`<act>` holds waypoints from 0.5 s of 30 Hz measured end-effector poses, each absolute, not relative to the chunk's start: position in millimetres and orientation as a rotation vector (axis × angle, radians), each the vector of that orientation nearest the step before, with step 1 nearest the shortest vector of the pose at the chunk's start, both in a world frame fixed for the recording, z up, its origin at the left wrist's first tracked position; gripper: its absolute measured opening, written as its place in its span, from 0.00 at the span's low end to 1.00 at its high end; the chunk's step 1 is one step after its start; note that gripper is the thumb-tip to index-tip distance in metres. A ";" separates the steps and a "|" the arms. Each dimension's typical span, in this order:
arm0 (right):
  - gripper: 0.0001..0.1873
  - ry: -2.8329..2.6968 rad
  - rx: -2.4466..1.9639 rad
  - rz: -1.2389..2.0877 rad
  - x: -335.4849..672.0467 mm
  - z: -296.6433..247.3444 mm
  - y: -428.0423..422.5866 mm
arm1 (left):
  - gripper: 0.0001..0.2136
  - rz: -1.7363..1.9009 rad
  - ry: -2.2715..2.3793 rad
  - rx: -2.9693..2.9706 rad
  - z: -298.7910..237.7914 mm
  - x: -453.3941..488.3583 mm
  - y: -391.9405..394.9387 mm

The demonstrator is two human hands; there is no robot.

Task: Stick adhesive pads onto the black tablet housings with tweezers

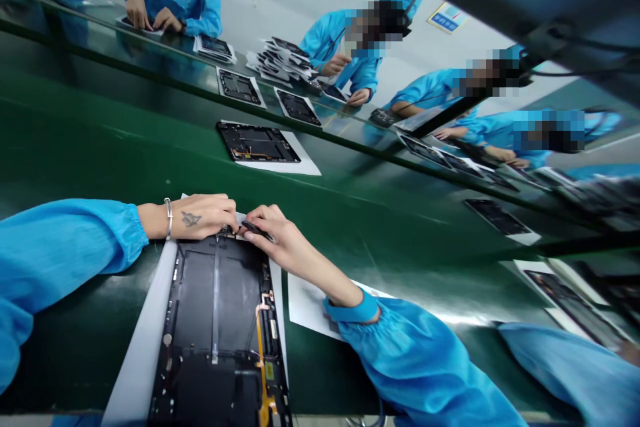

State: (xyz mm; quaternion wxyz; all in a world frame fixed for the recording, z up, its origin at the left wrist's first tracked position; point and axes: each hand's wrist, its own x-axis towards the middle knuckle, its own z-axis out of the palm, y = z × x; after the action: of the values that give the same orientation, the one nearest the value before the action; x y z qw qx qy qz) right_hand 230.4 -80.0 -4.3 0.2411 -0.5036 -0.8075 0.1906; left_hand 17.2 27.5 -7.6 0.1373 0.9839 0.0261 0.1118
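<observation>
From here, my left hand [193, 217] pinches the tablet [217, 300] at its far edge, my right hand [270, 237] holds a dark strip [256, 231]; a slip could snag the flex cable [260, 353]

The left hand [200, 217] reaches in from the side, fingers curled down, with a metal bangle [169, 218] at the wrist and a small tattoo [191, 218] on its back. The right hand [273, 237] angles up to meet it, fingertips just beside the left's. Blue elasticated sleeves [420, 360] cover the 2 forearms.
</observation>
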 end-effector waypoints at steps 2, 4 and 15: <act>0.11 -2.144 -1.396 0.495 235.9 -4.2 -79.9 | 0.12 0.287 0.119 2.916 -4.1 15.3 26.2; 0.12 -2.027 -1.428 0.433 245.5 -3.7 -81.4 | 0.10 0.270 0.315 3.002 -0.4 13.6 23.1; 0.12 -1.576 -1.578 0.164 302.2 3.8 -115.4 | 0.06 0.292 1.167 2.732 25.4 -12.5 63.8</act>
State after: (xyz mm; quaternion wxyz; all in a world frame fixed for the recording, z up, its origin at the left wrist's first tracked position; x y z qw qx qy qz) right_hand 302.2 -115.4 3.8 0.4373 -0.6345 -0.6339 0.0661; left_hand -12.5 63.8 25.4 0.0781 0.9125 0.3897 0.0975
